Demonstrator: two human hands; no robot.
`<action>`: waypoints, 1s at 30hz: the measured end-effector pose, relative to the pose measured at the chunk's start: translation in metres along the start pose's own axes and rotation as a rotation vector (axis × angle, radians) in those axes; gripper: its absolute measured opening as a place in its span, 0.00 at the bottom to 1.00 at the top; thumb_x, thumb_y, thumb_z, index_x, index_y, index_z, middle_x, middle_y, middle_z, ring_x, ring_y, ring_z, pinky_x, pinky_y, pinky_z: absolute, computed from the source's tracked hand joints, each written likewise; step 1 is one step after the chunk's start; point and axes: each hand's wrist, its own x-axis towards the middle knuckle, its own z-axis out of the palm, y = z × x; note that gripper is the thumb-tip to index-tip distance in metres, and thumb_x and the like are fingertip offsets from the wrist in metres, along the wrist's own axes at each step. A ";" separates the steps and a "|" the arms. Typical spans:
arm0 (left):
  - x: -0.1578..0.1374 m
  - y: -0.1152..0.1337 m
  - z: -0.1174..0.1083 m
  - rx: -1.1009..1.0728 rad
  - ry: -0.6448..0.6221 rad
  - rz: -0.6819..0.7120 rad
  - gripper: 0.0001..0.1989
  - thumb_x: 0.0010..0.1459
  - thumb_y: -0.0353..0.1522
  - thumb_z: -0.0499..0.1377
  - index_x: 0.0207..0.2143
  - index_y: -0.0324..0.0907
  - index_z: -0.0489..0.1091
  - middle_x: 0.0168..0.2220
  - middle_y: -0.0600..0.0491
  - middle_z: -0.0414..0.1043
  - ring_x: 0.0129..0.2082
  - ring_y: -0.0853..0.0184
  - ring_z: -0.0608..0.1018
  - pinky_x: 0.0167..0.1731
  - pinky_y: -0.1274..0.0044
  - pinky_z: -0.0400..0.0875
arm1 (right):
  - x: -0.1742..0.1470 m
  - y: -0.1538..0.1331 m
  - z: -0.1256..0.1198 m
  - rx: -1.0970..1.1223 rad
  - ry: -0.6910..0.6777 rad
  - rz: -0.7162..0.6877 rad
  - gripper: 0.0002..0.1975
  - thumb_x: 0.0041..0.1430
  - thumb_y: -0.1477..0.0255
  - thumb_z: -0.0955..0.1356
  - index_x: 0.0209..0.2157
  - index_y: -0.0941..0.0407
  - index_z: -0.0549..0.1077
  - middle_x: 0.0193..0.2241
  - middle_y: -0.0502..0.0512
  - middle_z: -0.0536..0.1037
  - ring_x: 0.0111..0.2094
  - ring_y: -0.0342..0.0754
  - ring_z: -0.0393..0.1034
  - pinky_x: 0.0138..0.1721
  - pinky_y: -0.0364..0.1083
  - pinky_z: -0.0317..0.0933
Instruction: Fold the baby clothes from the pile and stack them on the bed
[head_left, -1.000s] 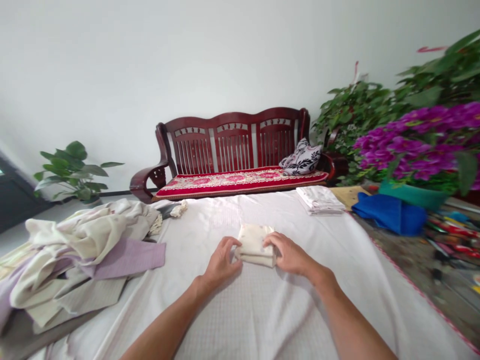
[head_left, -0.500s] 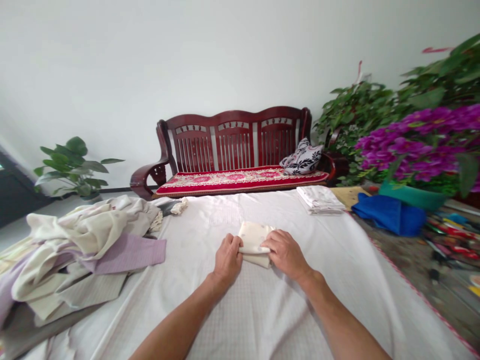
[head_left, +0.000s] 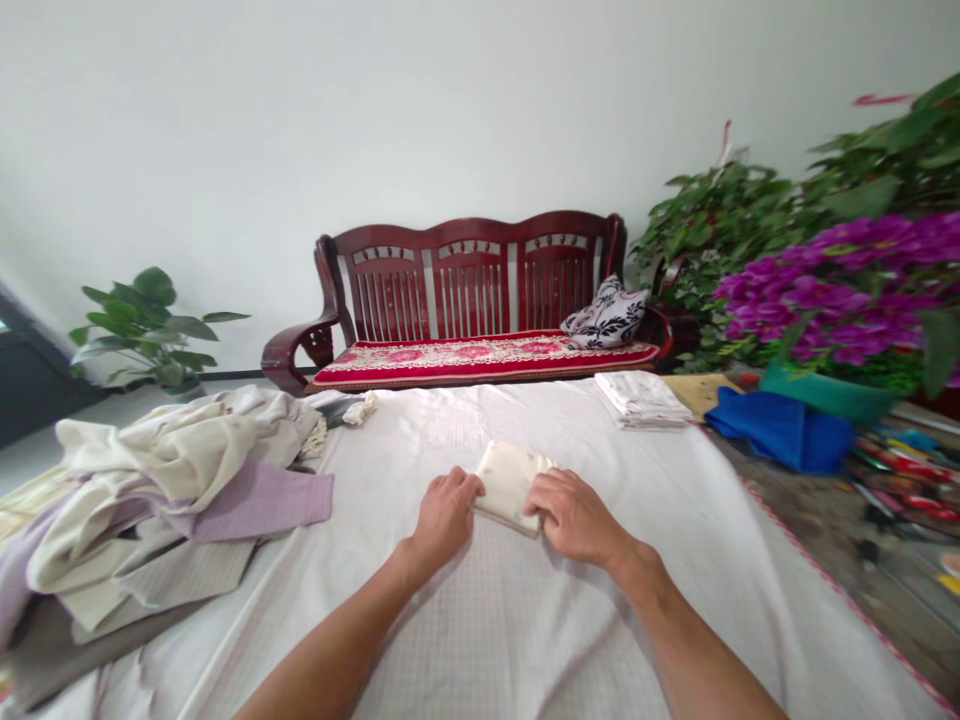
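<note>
while two bare forearms reach in from the near side, a folded cream cloth (head_left: pixel 511 482) with faint spots lies near the middle of a white spread (head_left: pixel 517 625), a little closer to its far edge than the hands' wrists. the left hand (head_left: pixel 448 508) grips the packet's left edge by the near left corner, fingers bent over it; the right hand (head_left: pixel 574 512) is curled around its right edge, knuckles up. the packet's near edge shows layers between the two hands. a wide stretch of the spread runs from the left hand to a rumpled clothes pile (head_left: pixel 202 450) along the left edge, whose lilac piece (head_left: pixel 262 503) points inward. at the far right corner sits a neat white stack (head_left: pixel 643 400), well apart from the right hand. the red-trimmed right edge slants toward the near corner, with a blue cloth (head_left: pixel 780 428) just outside it. past the far edge stands a dark red wooden settee (head_left: pixel 469 285)
</note>
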 end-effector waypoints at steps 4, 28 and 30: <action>0.017 0.010 -0.005 -0.078 0.084 0.023 0.18 0.54 0.19 0.51 0.38 0.44 0.74 0.44 0.49 0.73 0.49 0.62 0.74 0.54 0.68 0.64 | -0.001 0.002 0.006 0.005 0.019 -0.007 0.16 0.46 0.86 0.62 0.27 0.53 0.76 0.28 0.49 0.76 0.35 0.47 0.67 0.40 0.47 0.53; 0.052 0.010 0.024 -1.089 -0.251 -0.498 0.28 0.48 0.41 0.65 0.47 0.31 0.72 0.40 0.41 0.79 0.38 0.57 0.80 0.39 0.71 0.72 | -0.004 0.014 0.016 0.500 0.093 0.339 0.16 0.39 0.82 0.61 0.22 0.54 0.78 0.25 0.50 0.79 0.29 0.45 0.73 0.36 0.43 0.63; 0.049 0.015 0.018 -1.300 -0.351 -0.453 0.26 0.44 0.42 0.67 0.41 0.31 0.74 0.34 0.43 0.79 0.32 0.59 0.80 0.33 0.73 0.72 | -0.005 0.016 0.016 0.575 0.082 0.378 0.15 0.40 0.81 0.61 0.22 0.54 0.78 0.26 0.50 0.79 0.29 0.46 0.73 0.35 0.43 0.64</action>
